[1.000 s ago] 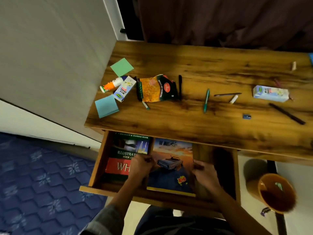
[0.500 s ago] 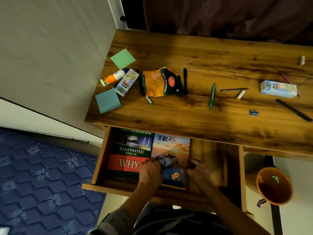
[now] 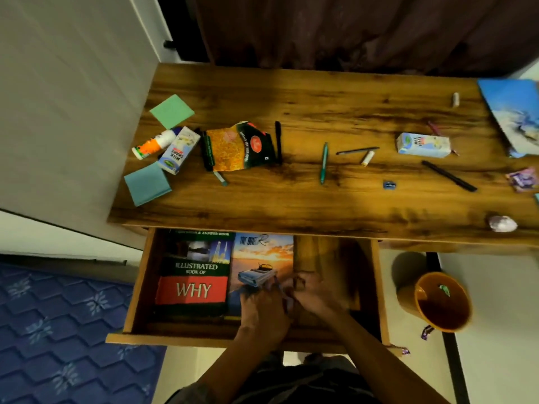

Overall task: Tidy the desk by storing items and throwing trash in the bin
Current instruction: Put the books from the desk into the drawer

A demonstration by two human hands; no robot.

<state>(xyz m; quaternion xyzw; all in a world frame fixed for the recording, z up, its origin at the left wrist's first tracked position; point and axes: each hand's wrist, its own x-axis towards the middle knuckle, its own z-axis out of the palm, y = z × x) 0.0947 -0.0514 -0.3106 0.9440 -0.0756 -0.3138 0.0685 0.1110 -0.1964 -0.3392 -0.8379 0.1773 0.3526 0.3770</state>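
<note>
Sunset book (image 3: 262, 258) under both hands

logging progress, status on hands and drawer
Left hand and right hand both at car book's right edge, grip unclear. Book flat in open drawer beside WHY book. Nothing in the way.

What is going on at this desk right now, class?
A person is tidying a wooden desk. Both hands are down in the open drawer: the left hand and right hand meet at the right edge of the car-cover book, which lies beside the WHY book. Blur hides their exact grip. On top, pens, sticky notes, a snack packet and two milk cartons are not yet cleared. An orange bin stands on the floor to the right.
</note>
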